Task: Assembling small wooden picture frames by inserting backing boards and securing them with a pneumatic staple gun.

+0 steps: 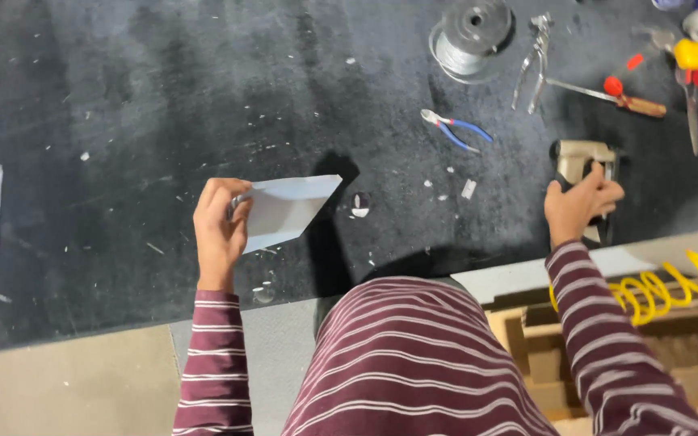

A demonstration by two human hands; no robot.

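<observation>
The left hand grips a white angled-cut board piece by its left end, just above the dark tabletop. The right hand is closed around a tan staple gun resting on the tabletop, near blue-handled pliers.

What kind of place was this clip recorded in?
Probably a small workshop or craft bench. A dark, debris-flecked worktop carries pliers and a wire spool; the right hand grips a pneumatic stapler, with a yellow coiled air hose nearby.
</observation>
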